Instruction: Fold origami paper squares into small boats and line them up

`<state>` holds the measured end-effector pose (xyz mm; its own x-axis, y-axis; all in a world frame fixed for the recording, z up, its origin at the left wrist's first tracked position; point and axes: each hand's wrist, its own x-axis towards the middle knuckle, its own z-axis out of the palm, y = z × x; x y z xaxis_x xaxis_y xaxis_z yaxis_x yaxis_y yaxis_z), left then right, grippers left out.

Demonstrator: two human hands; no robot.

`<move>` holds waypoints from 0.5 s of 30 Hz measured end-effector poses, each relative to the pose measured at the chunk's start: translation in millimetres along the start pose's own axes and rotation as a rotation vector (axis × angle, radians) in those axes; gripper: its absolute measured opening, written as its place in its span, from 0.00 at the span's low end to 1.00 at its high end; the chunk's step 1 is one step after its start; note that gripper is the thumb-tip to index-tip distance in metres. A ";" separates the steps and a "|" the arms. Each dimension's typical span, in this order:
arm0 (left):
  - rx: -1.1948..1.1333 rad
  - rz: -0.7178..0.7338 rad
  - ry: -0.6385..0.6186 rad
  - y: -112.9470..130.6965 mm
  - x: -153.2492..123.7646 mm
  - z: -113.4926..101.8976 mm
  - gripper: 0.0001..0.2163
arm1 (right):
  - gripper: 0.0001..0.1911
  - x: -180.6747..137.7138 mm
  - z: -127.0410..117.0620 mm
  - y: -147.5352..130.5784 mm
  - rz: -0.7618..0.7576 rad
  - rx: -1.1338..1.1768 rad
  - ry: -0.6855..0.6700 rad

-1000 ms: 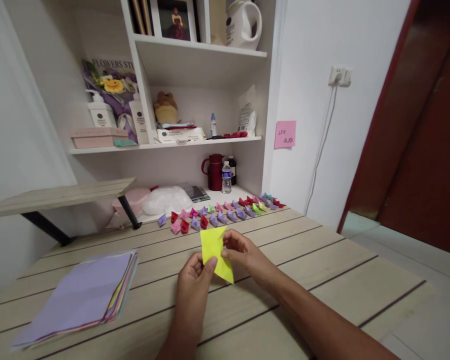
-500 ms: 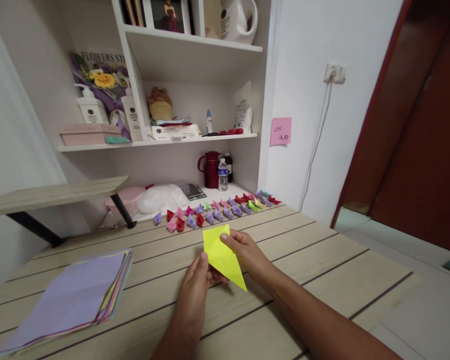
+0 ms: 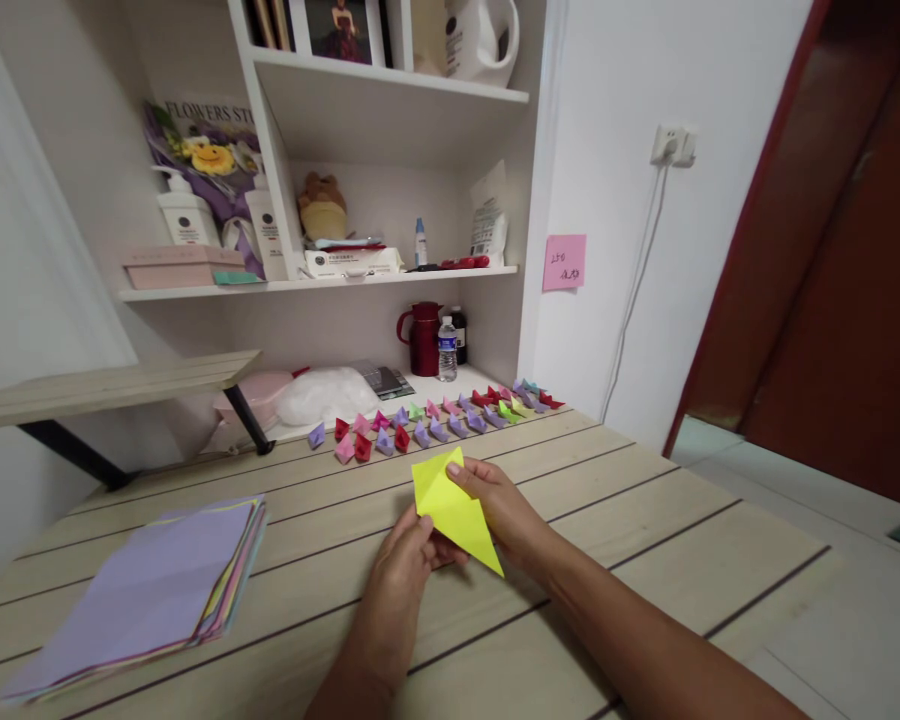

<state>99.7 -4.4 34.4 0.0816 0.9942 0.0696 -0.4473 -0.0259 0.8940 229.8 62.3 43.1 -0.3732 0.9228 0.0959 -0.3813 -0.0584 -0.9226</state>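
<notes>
Between my hands, a little above the tabletop, is a folded sheet of bright yellow paper (image 3: 454, 510) with a long point toward the lower right. My left hand (image 3: 405, 560) pinches its lower left edge, thumb on top and fingers underneath. At the upper right edge, my right hand (image 3: 499, 505) grips the paper with the thumb pressed flat on it; its other fingers are partly hidden behind. Beyond the hands stand rows of small folded paper boats (image 3: 439, 429) in purple, red, pink and green. A stack of coloured paper (image 3: 150, 585), purple on top, lies at the left.
The slatted wooden table (image 3: 630, 520) reaches to a white shelf unit (image 3: 390, 285). On its lowest level are a red jug (image 3: 424, 340), a water bottle (image 3: 447, 350) and a white plastic bag (image 3: 326, 396). A small raised wooden shelf (image 3: 120, 385) stands at the back left.
The yellow paper and both hands have shifted slightly to the right, and the paper is turned a little. Both hands keep their grip.
</notes>
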 end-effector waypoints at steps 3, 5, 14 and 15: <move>-0.002 -0.001 0.004 -0.5 -0.5 0.0 0.12 | 0.23 0.6 -0.2 0.2 0.000 0.004 -0.004; -0.001 0.000 0.009 -0.7 -1.4 0.0 0.12 | 0.23 0.7 -0.2 -0.1 -0.001 0.004 -0.013; 0.018 0.011 0.096 -3.5 0.9 -3.0 0.12 | 0.23 0.4 -1.9 -1.7 -0.053 -0.055 -0.072; 0.022 0.014 0.111 -3.9 1.6 -3.8 0.12 | 0.23 0.7 -2.0 -1.6 -0.062 -0.065 -0.077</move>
<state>98.2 -2.3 29.4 -0.0242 0.9992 0.0333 -0.4280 -0.0404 0.9029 231.9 63.7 44.0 -0.4153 0.8919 0.1792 -0.3509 0.0247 -0.9361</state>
